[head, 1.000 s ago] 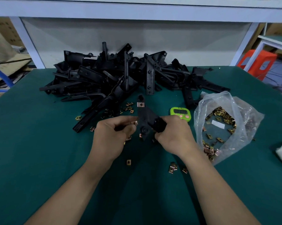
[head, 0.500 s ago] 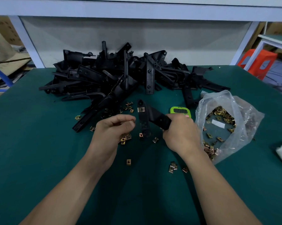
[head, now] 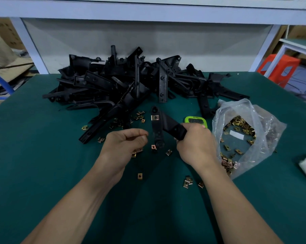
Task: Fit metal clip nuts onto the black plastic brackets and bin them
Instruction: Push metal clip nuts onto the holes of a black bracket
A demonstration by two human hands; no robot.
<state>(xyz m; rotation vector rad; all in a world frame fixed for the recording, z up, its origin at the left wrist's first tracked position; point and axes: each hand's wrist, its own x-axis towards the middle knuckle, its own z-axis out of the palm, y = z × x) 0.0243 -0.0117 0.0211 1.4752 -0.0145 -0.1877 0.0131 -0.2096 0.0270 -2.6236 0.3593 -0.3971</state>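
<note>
In the frame centre, the right hand point(head: 195, 147) grips the bracket point(head: 168, 123), one nut point(head: 155, 117) fitted near its top. The left hand point(head: 124, 145), beside it, has curled fingers point(head: 138, 132); whether they hold something, I cannot tell.

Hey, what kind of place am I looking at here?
Probably a factory assembly bench: a heap of black plastic brackets on a green table, a plastic bag of metal clip nuts, and a green timer.
</note>
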